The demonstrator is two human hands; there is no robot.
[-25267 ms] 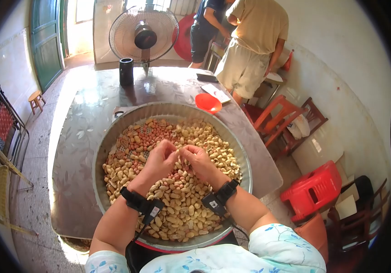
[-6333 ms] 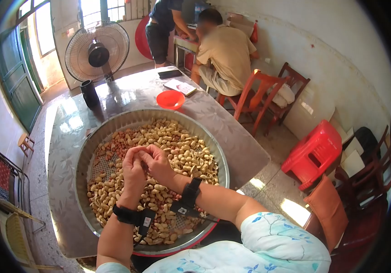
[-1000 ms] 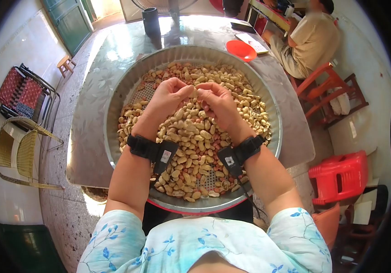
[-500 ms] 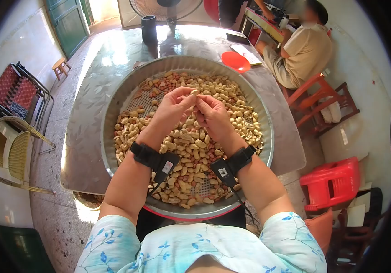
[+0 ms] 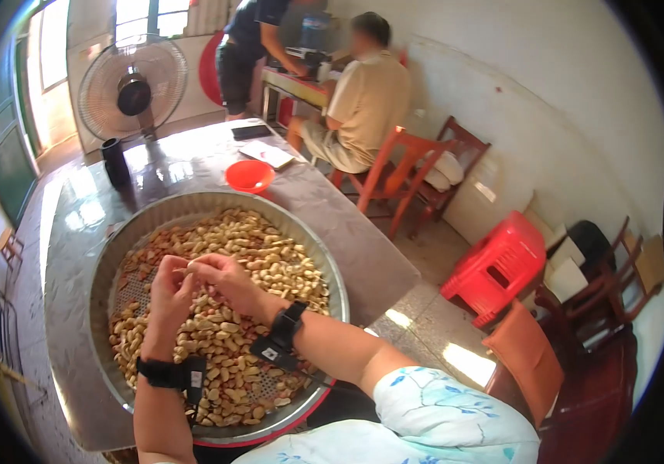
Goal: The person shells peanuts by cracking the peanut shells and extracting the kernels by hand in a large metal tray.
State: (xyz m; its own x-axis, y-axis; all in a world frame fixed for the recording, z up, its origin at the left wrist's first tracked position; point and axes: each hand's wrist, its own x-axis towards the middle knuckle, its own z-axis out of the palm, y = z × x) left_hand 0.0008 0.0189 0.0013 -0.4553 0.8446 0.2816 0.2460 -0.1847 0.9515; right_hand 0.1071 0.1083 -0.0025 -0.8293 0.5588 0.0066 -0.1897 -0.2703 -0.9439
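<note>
A large round metal pan [image 5: 335,288] holds a heap of peanuts in their shells [image 5: 227,332], with reddish shelled kernels [image 5: 146,259] among them. Above the heap, my left hand [image 5: 168,294] and my right hand [image 5: 230,283] meet at the fingertips. Both are closed in a pinch on a small peanut, mostly hidden by the fingers. Perforated metal shows at the pan's bottom where the nuts are thin. Each wrist wears a black strap with a small box.
The pan sits on a grey table [image 5: 76,309]. Beyond it are a red bowl [image 5: 250,177], a black cup [image 5: 115,162], a phone [image 5: 251,132] and a fan [image 5: 132,93]. Two people are at a farther table. Red stools [image 5: 502,267] and wooden chairs [image 5: 401,166] stand right.
My view has swung right and up, so the pan and hands appear lower and farther left. The hands stay together at the fingertips, and the peanut between them shows less.
</note>
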